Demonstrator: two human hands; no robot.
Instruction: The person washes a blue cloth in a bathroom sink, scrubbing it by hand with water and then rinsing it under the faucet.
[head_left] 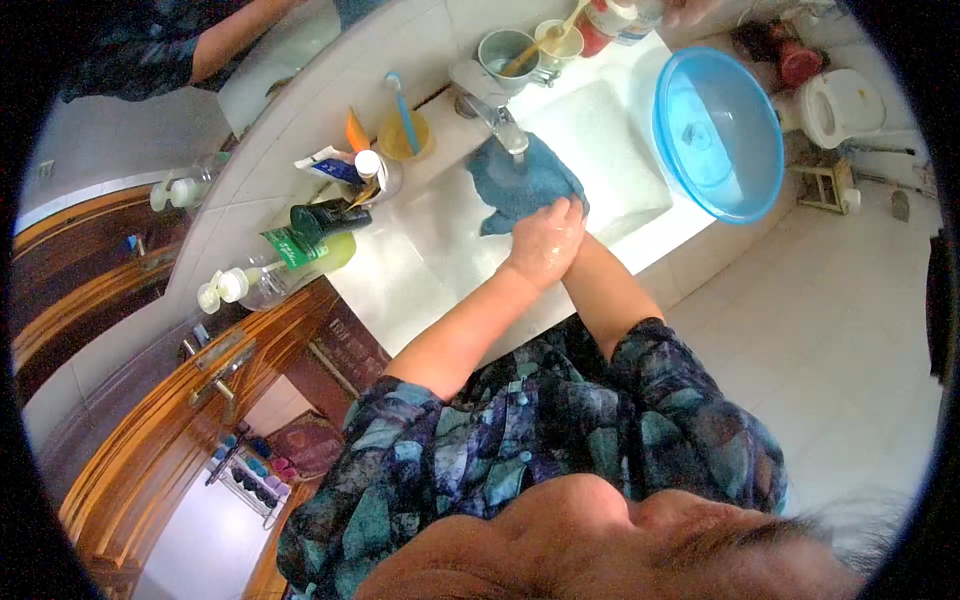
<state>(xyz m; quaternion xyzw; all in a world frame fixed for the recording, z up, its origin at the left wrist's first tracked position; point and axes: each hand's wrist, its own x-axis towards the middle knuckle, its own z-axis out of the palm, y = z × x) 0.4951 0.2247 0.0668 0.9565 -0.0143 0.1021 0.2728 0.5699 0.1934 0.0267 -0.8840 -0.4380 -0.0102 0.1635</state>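
Observation:
A wet-looking dark blue cloth (525,185) lies spread in the white sink (420,255), under the metal faucet (512,135). The cloth's near edge runs into my hands. My left hand (550,242), wet on its back, is closed over this edge with the fingers curled down. Crossing beneath it from the right, my right hand (574,262) is mostly covered by the left, and its fingers are hidden. Both hands touch each other at the front part of the basin.
A blue plastic basin (660,125) stands right of the sink. Along the back are a grey cup (497,45) and a yellowish cup with a toothbrush (403,138). Bottles and a green tube (290,247) crowd the left edge. A toilet (838,105) is at far right.

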